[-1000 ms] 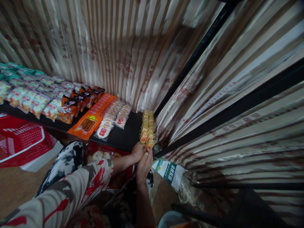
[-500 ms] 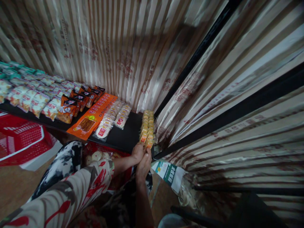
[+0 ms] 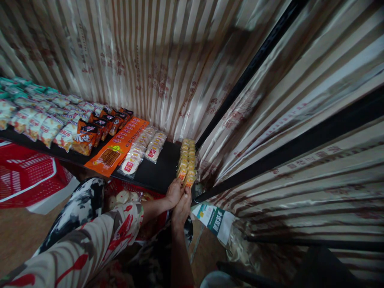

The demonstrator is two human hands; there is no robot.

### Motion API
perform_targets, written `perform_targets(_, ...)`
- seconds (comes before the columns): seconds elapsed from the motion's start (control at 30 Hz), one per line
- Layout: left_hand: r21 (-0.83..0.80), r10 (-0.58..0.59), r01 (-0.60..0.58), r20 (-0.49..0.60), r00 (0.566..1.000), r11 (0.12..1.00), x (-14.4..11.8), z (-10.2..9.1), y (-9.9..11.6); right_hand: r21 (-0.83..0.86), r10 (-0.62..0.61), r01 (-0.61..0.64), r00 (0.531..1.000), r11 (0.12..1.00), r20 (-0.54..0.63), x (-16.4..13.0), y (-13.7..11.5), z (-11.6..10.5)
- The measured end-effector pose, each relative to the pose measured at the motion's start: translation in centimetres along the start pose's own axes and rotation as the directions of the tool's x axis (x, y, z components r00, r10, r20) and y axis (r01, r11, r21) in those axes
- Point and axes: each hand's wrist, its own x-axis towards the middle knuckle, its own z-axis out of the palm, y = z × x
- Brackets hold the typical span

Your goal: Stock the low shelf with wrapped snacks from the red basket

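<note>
Whether the left hand [image 3: 174,195] or right hand [image 3: 181,209] gripped anything, I could not tell; both met the front of 2 yellow-wrapped snack rows [image 3: 187,160] at the black shelf's [image 3: 163,171] right end. A printed bag [image 3: 214,221] bore blurred white characters on green. Leftward lay red-labelled white crackers [image 3: 130,165], then an orange stick-snack pack [image 3: 127,140]. A black post [image 3: 246,78] slanted before the striped curtain [image 3: 144,52], its red print illegible.

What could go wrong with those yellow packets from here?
The front yellow packets lie close to the black shelf's front edge, so one might slip off. The left hand and right hand crowd together at that end, and a nudge could push the neat rows askew.
</note>
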Motion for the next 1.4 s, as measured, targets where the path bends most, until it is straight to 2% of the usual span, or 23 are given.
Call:
perform_targets(0.2, 0.007, 0.032, -0.031, -0.028, 0.999, 0.999, -0.5, -0.1, -0.2, -0.014, -0.011, 0.011, 1.0, 1.0, -0.011, 0.0, -0.3, 0.0)
perform_targets(0.37, 0.007, 0.117, -0.117, -0.002, 0.993, 0.993, -0.8, -0.3, -0.5, -0.042, -0.041, 0.041, 0.999, 0.998, -0.013, -0.1, -0.2, 0.1)
perform_targets(0.53, 0.005, 0.08, -0.08, 0.022, 0.997, 0.997, -1.2, -0.8, -0.2, -0.046, -0.076, 0.075, 0.997, 0.996, -0.018, -0.1, 0.1, 0.2)
perform_targets(0.83, 0.02, 0.11, -0.111, 0.042, 0.993, 0.994, -1.4, -1.0, -0.9, -0.073, -0.147, 0.146, 0.989, 0.987, -0.013, -0.3, 0.0, 0.1)
perform_targets(1.07, 0.113, 0.104, -0.109, 0.053, 0.993, 0.988, -2.1, -1.5, -0.8, -0.098, -0.204, 0.203, 0.979, 0.974, 0.002, -0.5, -0.2, 0.0)
perform_targets(1.23, 0.098, 0.121, -0.127, 0.065, 0.991, 0.987, -2.8, -2.1, -1.2, -0.14, -0.236, 0.234, 0.972, 0.962, 0.004, -0.9, -0.7, -0.2)
perform_targets(1.4, 0.148, 0.1, -0.11, 0.074, 0.992, 0.983, -4.0, -3.2, -1.6, -0.177, -0.299, 0.31, 0.95, 0.934, 0.085, -1.5, -1.0, -0.3)
